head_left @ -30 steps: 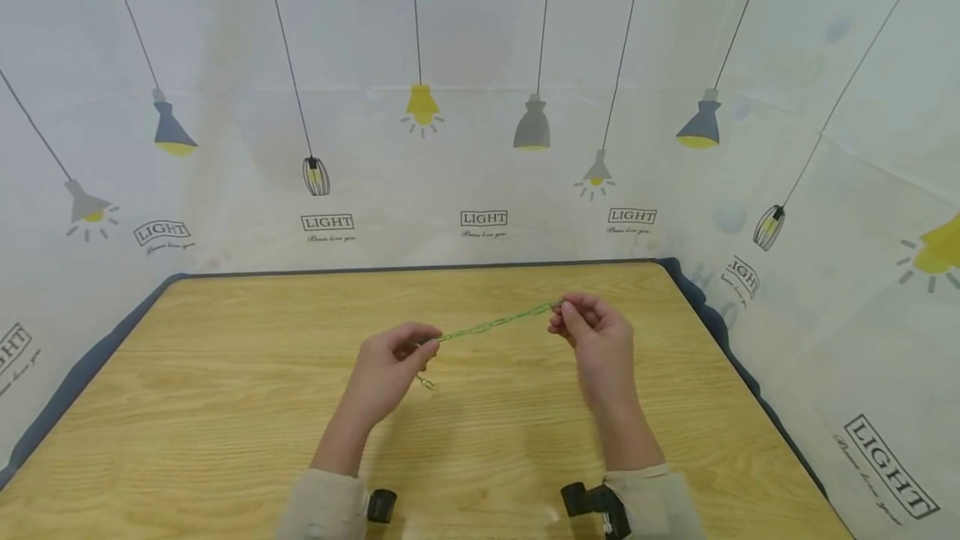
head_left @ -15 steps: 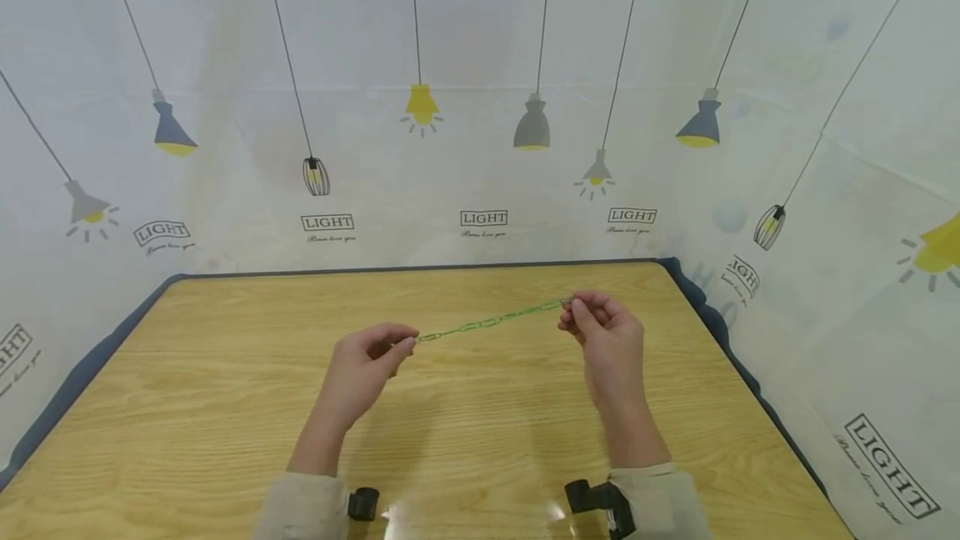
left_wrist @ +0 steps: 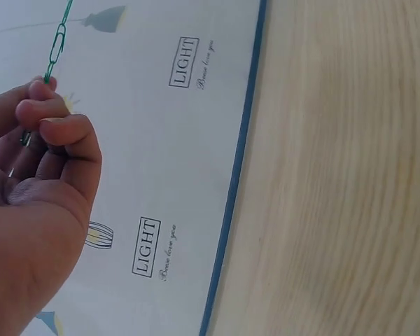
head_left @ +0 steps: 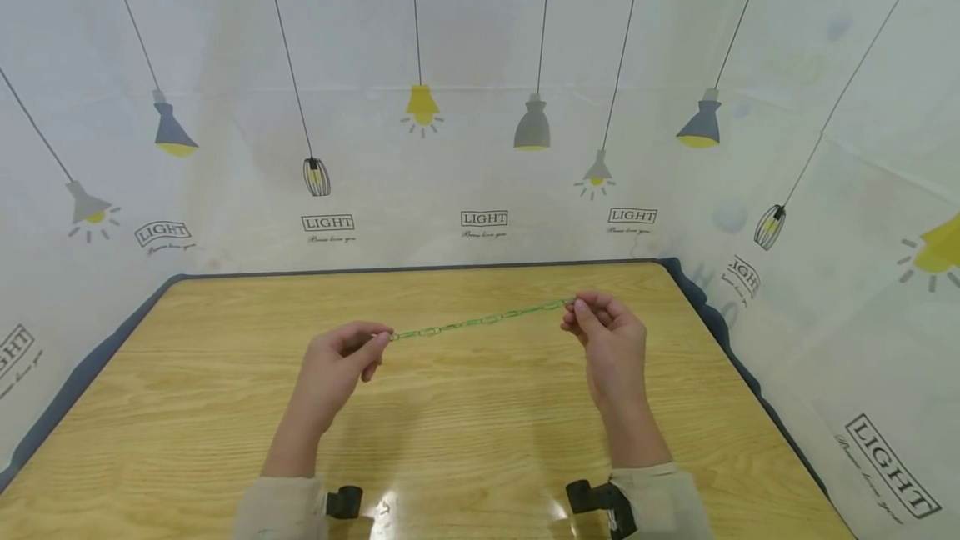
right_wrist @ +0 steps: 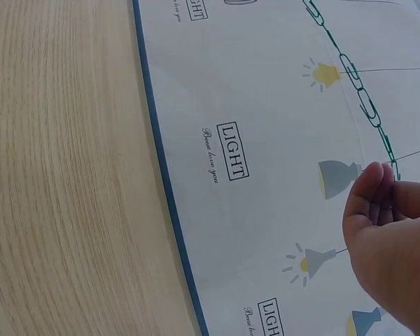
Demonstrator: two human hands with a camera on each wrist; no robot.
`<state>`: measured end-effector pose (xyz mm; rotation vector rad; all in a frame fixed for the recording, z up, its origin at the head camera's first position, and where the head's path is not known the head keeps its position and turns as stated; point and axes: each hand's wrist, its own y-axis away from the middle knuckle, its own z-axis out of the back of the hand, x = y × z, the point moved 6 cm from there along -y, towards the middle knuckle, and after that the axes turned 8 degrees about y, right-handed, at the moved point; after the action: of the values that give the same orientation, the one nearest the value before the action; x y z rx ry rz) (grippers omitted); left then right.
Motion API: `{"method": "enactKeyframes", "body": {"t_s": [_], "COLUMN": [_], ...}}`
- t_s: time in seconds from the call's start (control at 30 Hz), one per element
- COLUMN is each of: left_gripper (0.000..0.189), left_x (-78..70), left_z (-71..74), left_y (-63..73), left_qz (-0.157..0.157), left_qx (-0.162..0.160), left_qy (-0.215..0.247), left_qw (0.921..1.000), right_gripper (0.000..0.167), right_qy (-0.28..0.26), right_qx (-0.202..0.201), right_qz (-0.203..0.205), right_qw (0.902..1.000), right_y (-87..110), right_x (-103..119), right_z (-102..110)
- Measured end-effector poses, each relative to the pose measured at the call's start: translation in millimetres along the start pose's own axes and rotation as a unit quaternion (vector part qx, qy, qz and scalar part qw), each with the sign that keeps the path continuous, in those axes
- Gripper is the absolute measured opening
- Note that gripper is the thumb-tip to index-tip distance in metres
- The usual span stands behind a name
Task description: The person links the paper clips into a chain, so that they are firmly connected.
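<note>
A chain of green paper clips (head_left: 480,322) is stretched between both hands above the table, a little higher at its right end. My left hand (head_left: 335,369) pinches the left end between thumb and fingers. At the other end, my right hand (head_left: 613,344) pinches the chain near its tip. In the left wrist view the linked clips (left_wrist: 57,43) rise from the fingertips, and a small part shows below the fingers. The right wrist view shows several linked clips (right_wrist: 367,106) running up and away from the pinching fingers. The clip ends inside both grips are hidden.
Beneath the hands lies a wood-grain table (head_left: 480,440) with a dark blue edge. A pale curtain (head_left: 480,40) printed with hanging lamps and LIGHT labels surrounds the back and sides. Black wrist mounts (head_left: 600,502) sit at the sleeves.
My left hand has moved left along the chain, so more clips span the gap. The loose tail below the left hand no longer shows in the head view. The right hand shifted slightly right.
</note>
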<state>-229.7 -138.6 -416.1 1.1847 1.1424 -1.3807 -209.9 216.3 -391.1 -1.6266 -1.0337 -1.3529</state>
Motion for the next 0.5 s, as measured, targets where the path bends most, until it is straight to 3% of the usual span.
{"method": "enactKeyframes", "body": {"t_s": [0.1,0.2,0.37,0.43,0.5], "left_gripper": [0.028,0.018,0.019,0.023,0.028], "left_x": [-1.7,-3.5,-6.3,-8.3,-10.1], "left_z": [2.2,2.1,-1.1,-3.4,-5.6], "left_y": [1.5,2.1,3.0,3.8,4.2], "left_qz": [-0.009,-0.016,-0.016,-0.021,-0.030], "left_qx": [-0.004,0.005,0.038,0.057,0.077], "left_qy": [0.077,0.184,0.358,0.406,0.434], "left_qw": [0.9970,0.9829,0.9326,0.9120,0.8971], "right_gripper": [0.008,0.009,0.012,0.012,0.011], "right_qy": [0.002,0.008,0.019,0.020,0.021], "right_qx": [0.001,0.001,0.004,0.006,0.006], "right_qz": [0.000,-0.002,-0.005,-0.004,-0.005], "right_qw": [1.0000,1.0000,0.9998,0.9998,0.9998], "right_y": [-0.4,-0.3,0.6,0.7,0.9], "right_x": [-1.0,-1.9,-4.0,-4.6,-4.9], "right_z": [0.6,0.9,0.9,0.5,0.1]}}
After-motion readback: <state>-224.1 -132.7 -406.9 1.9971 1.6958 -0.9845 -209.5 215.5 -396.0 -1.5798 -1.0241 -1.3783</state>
